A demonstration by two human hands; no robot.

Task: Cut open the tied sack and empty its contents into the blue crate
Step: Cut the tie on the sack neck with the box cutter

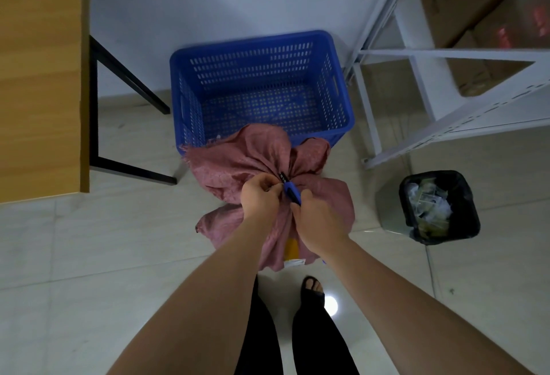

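Forearms lead to centre frame: left hand (259, 193) pinches the neck of the pink sack (256, 163), right hand (315, 219) grips a blue cutter (290, 191), tip up-left at the tie, just below the blue crate (342, 100).

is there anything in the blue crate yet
No, the blue crate shows only its bare perforated floor, while the pink sack sits bunched shut on the floor in front of it.

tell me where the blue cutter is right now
In the head view the blue cutter sits centre frame at the gathered neck of the pink sack, gripped by the right hand, with the left hand beside it.
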